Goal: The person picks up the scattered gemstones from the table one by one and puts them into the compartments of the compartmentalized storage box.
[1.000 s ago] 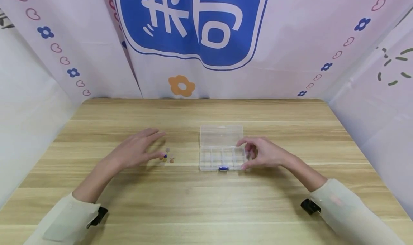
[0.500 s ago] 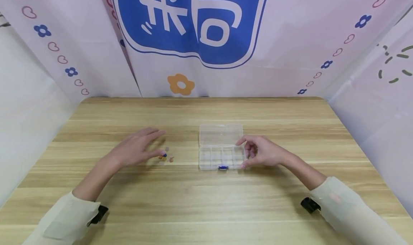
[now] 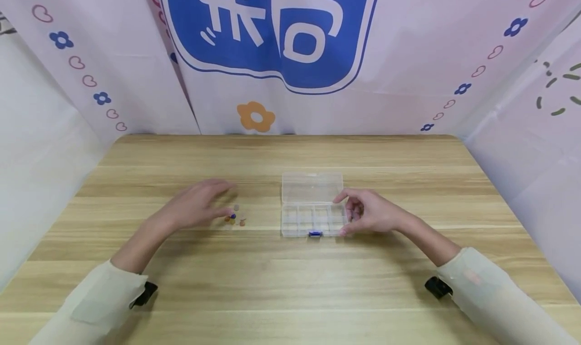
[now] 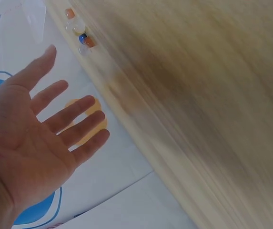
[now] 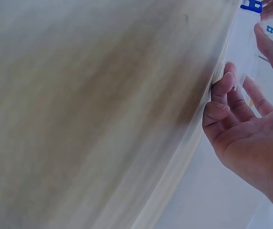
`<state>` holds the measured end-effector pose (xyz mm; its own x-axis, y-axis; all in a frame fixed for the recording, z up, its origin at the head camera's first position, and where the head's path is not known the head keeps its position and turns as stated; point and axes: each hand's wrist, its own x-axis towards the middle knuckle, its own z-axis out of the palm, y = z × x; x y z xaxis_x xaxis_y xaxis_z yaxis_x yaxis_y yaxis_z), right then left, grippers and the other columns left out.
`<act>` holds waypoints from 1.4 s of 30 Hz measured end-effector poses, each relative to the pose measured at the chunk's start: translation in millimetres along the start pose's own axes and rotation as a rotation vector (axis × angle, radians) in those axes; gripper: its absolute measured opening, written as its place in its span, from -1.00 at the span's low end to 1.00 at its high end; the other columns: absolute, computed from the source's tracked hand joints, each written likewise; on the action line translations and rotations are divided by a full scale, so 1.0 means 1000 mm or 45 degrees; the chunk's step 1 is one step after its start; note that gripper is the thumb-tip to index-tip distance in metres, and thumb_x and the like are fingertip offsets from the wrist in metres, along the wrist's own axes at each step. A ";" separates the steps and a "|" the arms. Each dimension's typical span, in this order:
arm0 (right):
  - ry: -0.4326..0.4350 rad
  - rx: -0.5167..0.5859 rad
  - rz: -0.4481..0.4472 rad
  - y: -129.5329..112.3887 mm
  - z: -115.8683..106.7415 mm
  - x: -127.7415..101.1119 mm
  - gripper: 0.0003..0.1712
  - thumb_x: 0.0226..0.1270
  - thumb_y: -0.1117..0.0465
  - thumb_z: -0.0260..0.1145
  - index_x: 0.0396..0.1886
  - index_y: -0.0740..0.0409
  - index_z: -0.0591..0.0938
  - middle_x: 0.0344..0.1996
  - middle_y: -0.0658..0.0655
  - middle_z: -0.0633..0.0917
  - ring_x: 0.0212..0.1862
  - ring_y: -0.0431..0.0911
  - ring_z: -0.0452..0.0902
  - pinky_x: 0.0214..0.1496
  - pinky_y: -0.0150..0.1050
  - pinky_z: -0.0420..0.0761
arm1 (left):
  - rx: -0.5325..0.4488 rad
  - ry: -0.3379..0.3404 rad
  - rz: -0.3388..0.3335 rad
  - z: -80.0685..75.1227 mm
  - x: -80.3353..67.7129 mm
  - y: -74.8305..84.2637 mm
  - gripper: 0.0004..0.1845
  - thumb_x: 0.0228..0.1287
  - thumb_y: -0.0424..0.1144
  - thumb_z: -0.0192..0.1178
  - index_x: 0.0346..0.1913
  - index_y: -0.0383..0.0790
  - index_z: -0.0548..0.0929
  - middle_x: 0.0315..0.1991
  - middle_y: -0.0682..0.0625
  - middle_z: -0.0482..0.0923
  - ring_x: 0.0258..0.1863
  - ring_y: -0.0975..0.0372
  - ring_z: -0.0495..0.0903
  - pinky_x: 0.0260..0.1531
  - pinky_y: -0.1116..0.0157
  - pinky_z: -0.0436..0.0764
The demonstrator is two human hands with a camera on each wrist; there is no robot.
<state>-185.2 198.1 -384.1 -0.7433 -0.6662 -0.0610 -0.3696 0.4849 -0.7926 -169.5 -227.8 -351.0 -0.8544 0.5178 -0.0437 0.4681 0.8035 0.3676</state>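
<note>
Barely shifted, spread left hand hovers by small round beads; right hand grips clear plastic box.

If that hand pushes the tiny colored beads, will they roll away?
Probably a little. The beads look small and roundish, lying loose on the smooth wooden table, so a nudge from the left hand would likely scatter them. They seem very light and easy to flick.

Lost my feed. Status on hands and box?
Left hand open, beside small beads. Right hand grips clear box, lid open. Nothing between.
</note>
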 end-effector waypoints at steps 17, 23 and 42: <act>0.000 -0.002 -0.008 0.001 -0.001 0.000 -0.27 0.07 0.23 0.68 0.19 0.39 0.54 -0.42 0.08 0.65 -0.39 -0.12 0.48 -0.33 -0.35 0.51 | -0.065 0.029 0.078 0.011 0.022 -0.002 -0.92 0.27 -0.38 0.44 -0.20 -0.28 0.80 -0.26 -0.04 0.71 -0.28 0.17 0.66 -0.21 0.14 0.70; -0.019 0.003 0.006 0.001 -0.001 0.001 -0.26 0.08 0.24 0.68 0.19 0.39 0.53 -0.43 0.06 0.65 -0.39 -0.12 0.49 -0.32 -0.34 0.52 | -0.088 0.003 0.059 0.013 0.025 -0.002 -0.94 0.24 -0.42 0.45 -0.25 -0.28 0.80 -0.30 -0.02 0.72 -0.30 0.20 0.65 -0.24 0.16 0.69; -0.043 0.057 0.020 0.001 -0.002 0.001 -0.26 0.11 0.28 0.65 0.22 0.40 0.49 -0.47 0.05 0.61 -0.40 -0.12 0.48 -0.34 -0.35 0.50 | -0.098 -0.041 0.099 0.015 0.029 0.001 -0.85 0.27 -0.48 0.40 -0.42 -0.22 0.72 -0.45 0.08 0.62 -0.42 0.30 0.50 -0.39 0.32 0.55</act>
<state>-187.0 199.1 -383.9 -0.7293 -0.6778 -0.0937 -0.3319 0.4701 -0.8179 -190.9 -208.0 -365.7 -0.8078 0.5879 -0.0414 0.5132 0.7362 0.4411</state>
